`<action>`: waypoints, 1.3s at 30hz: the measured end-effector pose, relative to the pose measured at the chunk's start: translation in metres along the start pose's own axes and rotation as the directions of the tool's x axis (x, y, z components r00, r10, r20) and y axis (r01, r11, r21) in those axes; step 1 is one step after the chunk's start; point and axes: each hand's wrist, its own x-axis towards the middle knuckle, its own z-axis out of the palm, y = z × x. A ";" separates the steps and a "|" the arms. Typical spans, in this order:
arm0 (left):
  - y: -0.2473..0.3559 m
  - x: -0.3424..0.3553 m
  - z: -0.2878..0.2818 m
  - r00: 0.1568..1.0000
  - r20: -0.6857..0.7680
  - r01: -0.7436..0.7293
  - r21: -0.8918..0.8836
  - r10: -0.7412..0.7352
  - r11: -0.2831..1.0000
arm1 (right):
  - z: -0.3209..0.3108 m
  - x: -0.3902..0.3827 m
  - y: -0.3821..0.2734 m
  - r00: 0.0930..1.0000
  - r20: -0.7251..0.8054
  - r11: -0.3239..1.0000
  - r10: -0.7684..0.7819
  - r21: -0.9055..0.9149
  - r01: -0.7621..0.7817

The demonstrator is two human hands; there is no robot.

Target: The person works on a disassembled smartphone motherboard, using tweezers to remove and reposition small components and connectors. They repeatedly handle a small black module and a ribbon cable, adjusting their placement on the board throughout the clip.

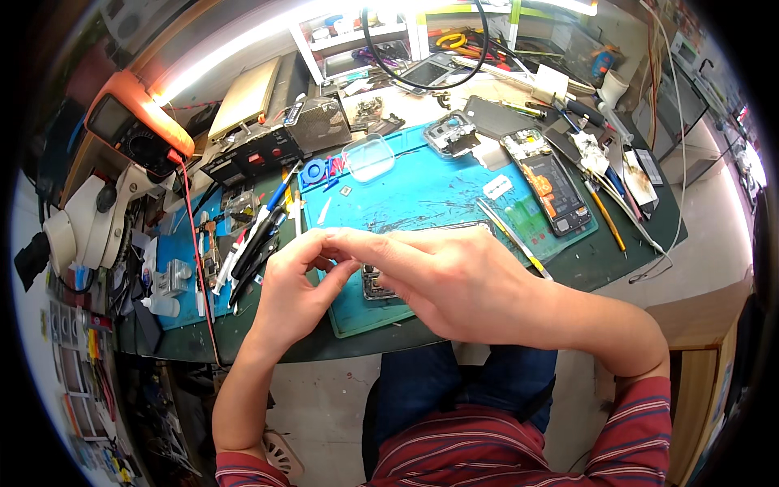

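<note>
Over the front of the blue work mat (430, 183), my left hand (296, 288) and my right hand (458, 280) meet, fingertips touching or nearly so. Thumb and fingers of my left hand are bent together in a pinch. The right hand's fingers reach across to it, closed. Whatever is between them, if anything, is hidden. Beneath them lies a phone frame (375, 286), mostly covered by my right hand. An opened phone with its battery and orange flex showing (552, 185) rests on the mat's right side. Left of it are a razor blade (497, 187) and a thin pen-like tool (515, 239).
A clear plastic box (371, 159) and a blue tape roll (313, 171) sit at the mat's back left. Screwdrivers and tweezers (258, 243) crowd the left. An orange multimeter (138, 126) with a red lead stands behind them. Long tools (604, 174) line the right edge.
</note>
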 end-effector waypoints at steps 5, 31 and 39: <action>0.006 0.000 0.000 0.989 0.079 -0.136 0.131 0.127 0.982 | -0.007 -0.003 0.005 0.995 -0.015 0.992 0.102 0.075 -0.101; -0.008 -0.002 0.026 0.963 0.148 -0.238 0.064 0.227 0.969 | 0.001 -0.014 0.024 0.993 -0.100 0.991 0.062 0.121 -0.050; -0.013 -0.006 0.024 0.963 0.154 -0.238 0.101 0.221 0.966 | 0.000 -0.008 0.011 0.999 -0.029 1.000 -0.014 -0.002 0.014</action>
